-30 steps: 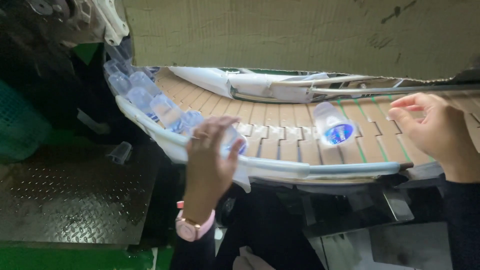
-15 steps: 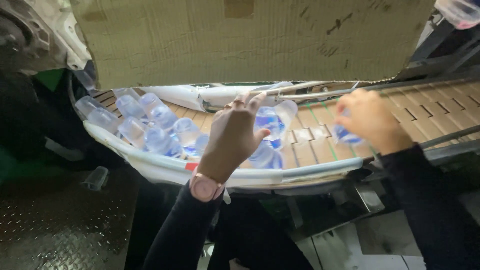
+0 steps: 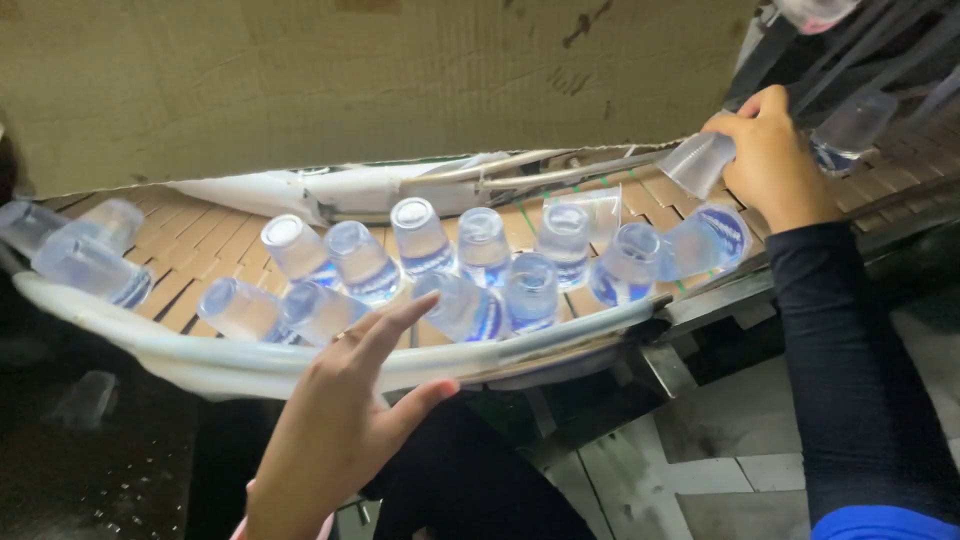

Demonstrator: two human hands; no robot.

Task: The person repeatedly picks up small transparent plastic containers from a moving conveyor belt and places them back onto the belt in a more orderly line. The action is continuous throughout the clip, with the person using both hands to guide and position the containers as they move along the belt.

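Observation:
Several clear plastic cups with blue-printed lids stand upside down or lie tipped on a curved slatted conveyor. My left hand hovers open at the conveyor's white front rail, fingers spread, just short of a tipped cup. My right hand reaches to the far right of the belt and grips a clear cup lying on its side. Another tipped cup lies just below that hand.
A large sheet of brown cardboard hangs over the back of the conveyor. A white guide runs along the belt's inner curve. One more cup rests further right. Dark metal floor plates and grey tiles lie below.
My left hand has drawn back from the cups to the front rail and opened. My right hand has moved right and closed on a tipped cup. More cups have gathered on the curve.

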